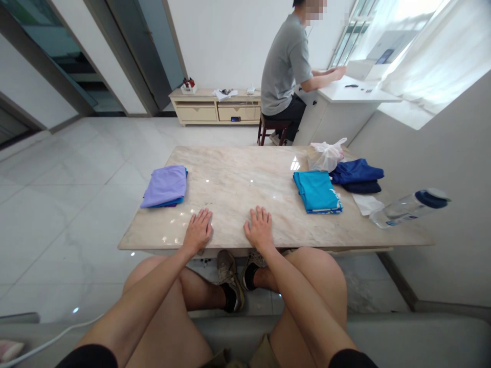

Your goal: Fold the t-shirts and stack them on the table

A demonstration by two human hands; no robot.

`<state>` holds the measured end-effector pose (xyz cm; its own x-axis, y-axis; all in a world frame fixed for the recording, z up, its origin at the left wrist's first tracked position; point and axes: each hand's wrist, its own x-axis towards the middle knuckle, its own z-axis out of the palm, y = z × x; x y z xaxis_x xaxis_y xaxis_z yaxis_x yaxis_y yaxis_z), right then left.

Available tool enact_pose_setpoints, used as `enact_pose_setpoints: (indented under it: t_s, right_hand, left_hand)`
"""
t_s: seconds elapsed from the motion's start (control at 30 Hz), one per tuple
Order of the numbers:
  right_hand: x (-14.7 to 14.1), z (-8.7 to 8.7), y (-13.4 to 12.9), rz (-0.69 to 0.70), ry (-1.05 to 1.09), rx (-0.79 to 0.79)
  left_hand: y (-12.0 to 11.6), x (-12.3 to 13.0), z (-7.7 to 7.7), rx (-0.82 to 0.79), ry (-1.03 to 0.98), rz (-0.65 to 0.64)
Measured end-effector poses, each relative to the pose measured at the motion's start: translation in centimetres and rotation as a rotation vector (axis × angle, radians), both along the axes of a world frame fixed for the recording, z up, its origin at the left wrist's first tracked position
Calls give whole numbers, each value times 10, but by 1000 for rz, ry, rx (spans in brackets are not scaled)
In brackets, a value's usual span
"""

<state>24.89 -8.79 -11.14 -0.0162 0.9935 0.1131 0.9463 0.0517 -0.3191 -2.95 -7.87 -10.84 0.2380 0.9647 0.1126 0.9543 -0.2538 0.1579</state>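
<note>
Openly relaxed, the left hand (197,231) and right hand (260,229) rest flat and empty on the marble worktop (238,194). The folded lavender garment (164,186) lies nearest the left, the folded teal garment (316,191) nearest the right.

Folded lilac cloth (164,186) at my eleven o'clock | folded teal cloth (316,191) at my one o'clock | both flat on the marble tabletop (238,204)

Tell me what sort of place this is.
Probably a room in a home, likely a living or dining room: a marble-topped table with folded clothes, a low cream drawer cabinet, and white curtains.
</note>
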Motion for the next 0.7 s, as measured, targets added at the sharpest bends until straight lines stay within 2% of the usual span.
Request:
enact_pose_setpoints:
  t_s: [0.13, 0.27, 0.37, 0.5, 0.63, 0.7]
  right_hand:
    - [0, 2, 0, 13, -5, -14]
    - [0, 3, 0, 9, -8, -12]
    - [0, 3, 0, 11, -11, -1]
    - [0, 0, -1, 16, -19, 12]
    - [-4, -2, -2, 14, -57, -28]
    - [3, 4, 5, 64, -101, -101]
  left_hand:
    - [8, -4, 3, -56, 76, -46]
    - [22, 0, 12, -194, 149, -102]
    - [23, 13, 12, -239, 193, -59]
    - [18, 32, 10, -199, 222, 20]
    - [21, 40, 22, -278, 224, 27]
    - [24, 39, 27, -296, 188, -17]
